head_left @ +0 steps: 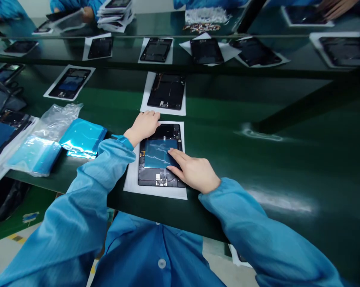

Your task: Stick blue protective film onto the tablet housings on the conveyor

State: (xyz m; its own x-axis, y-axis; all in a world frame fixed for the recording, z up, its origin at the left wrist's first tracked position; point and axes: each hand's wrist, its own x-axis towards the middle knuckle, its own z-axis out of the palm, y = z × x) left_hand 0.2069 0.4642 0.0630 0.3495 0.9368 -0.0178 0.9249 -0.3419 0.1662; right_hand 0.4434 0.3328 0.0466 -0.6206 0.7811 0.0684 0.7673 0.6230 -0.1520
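Note:
In front of me an opened tablet (148,175) lies on a white sheet (156,192), its inner parts facing up. A blue film (156,153) covers the middle of it. My right hand (196,169) rests on the film's right edge, fingers stretched out and thumb apart, holding nothing visible. My left hand (145,125) is at the upper left corner of the tablet, its fingers bent over the far side; whether they grip anything is hidden. A second opened tablet (166,91) lies on its own sheet just beyond my left hand.
To the left lie a stack of shiny blue films (82,137) and a clear plastic bag (39,147) with blue sheets. Farther left is another opened tablet (3,133). More tablets line a raised shelf (123,50) at the back, where co-workers in blue sleeves (74,4) handle things.

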